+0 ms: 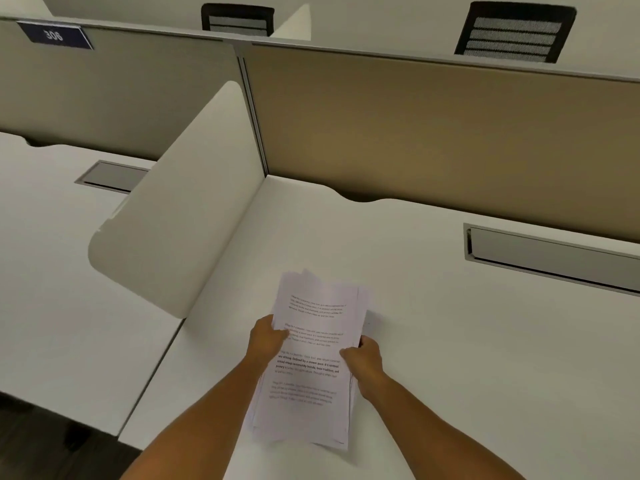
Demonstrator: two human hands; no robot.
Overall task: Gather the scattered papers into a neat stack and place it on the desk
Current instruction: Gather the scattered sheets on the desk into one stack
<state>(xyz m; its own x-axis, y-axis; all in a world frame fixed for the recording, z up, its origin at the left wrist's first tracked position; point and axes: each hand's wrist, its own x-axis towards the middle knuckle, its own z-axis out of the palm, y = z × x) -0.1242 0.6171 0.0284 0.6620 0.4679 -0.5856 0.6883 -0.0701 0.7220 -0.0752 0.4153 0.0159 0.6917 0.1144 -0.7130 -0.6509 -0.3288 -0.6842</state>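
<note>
A stack of printed white papers (313,355) is held over the white desk (450,341), its long side running away from me. The sheets are not quite flush; edges fan out at the far end and along the right side. My left hand (266,336) grips the stack's left edge, thumb on the top sheet. My right hand (363,358) grips the right edge, thumb on top too. Whether the stack's near end rests on the desk I cannot tell.
A rounded white divider panel (180,209) stands to the left of the desk, a beige partition wall (433,133) behind it. A grey cable flap (554,254) is set into the desk at back right. Two black chairs (516,31) show beyond the partition.
</note>
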